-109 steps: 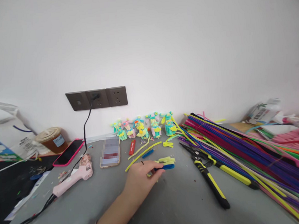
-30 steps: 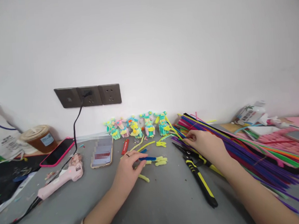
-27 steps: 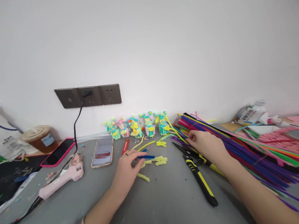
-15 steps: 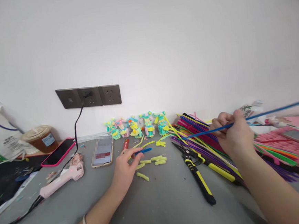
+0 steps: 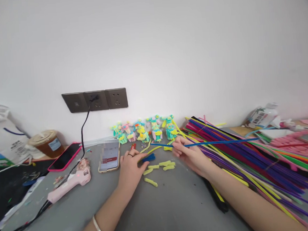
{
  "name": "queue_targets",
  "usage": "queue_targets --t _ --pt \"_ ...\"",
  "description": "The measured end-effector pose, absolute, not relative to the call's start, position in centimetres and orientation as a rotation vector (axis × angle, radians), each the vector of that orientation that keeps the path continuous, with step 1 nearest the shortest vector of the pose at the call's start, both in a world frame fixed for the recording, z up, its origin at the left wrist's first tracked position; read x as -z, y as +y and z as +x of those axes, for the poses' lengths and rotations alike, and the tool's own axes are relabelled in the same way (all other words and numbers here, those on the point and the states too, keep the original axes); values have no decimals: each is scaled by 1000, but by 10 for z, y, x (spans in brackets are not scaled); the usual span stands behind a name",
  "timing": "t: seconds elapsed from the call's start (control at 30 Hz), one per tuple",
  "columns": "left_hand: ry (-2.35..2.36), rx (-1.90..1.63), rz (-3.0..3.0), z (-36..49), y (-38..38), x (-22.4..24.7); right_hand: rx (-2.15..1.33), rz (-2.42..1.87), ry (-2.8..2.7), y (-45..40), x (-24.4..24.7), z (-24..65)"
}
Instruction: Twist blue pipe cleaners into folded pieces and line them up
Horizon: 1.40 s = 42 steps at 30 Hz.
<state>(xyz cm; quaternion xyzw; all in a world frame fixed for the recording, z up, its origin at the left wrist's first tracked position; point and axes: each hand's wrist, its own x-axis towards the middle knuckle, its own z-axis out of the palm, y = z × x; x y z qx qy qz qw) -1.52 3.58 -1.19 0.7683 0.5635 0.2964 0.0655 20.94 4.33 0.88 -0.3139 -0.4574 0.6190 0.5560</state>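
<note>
My right hand [image 5: 190, 157] pinches a long blue pipe cleaner [image 5: 220, 142], which lies nearly level across the view, its left end above my other hand's fingertips. My left hand [image 5: 131, 167] rests low over the table with thumb and forefinger closed on short blue pipe cleaner pieces [image 5: 150, 157]; how many is hard to tell. Just right of it lie several short yellow-green pipe cleaner pieces [image 5: 151, 182]. Black-and-yellow pliers [image 5: 216, 196] are mostly hidden beneath my right forearm. A red object [image 5: 133, 146] peeks out behind my left fingers.
Several small pastel pipe cleaner figures [image 5: 156, 129] stand along the wall. A big heap of coloured pipe cleaners [image 5: 253, 161] spreads on the right. To the left are a pink glue gun [image 5: 69, 186], two phones [image 5: 109, 156] [image 5: 65, 157] and a drink cup [image 5: 46, 143].
My right hand has come left and inward with the long blue pipe cleaner, covering much of the pliers. My left hand has lowered slightly with the short blue pieces. The view has shifted a little.
</note>
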Motion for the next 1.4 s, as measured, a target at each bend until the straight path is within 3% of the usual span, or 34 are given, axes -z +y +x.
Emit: queue_targets --t 0.2,0.4,0.63,0.9,1.4 --pt "1693 -825 2346 -14 35 13 -1464 -787 -1120 45 -4 209" --pt "1645 -820 2434 -13 38 12 -1116 -999 -1448 44 -11 209" --pt "1352 -1171 1968 -15 35 1 -1134 -1076 -1530 41 -18 182" --pt "989 -872 1182 3 10 -12 -1320 -950 -1294 31 1 174" --pt "755 -432 1054 1 0 -14 -1532 -951 -1527 30 -6 195"
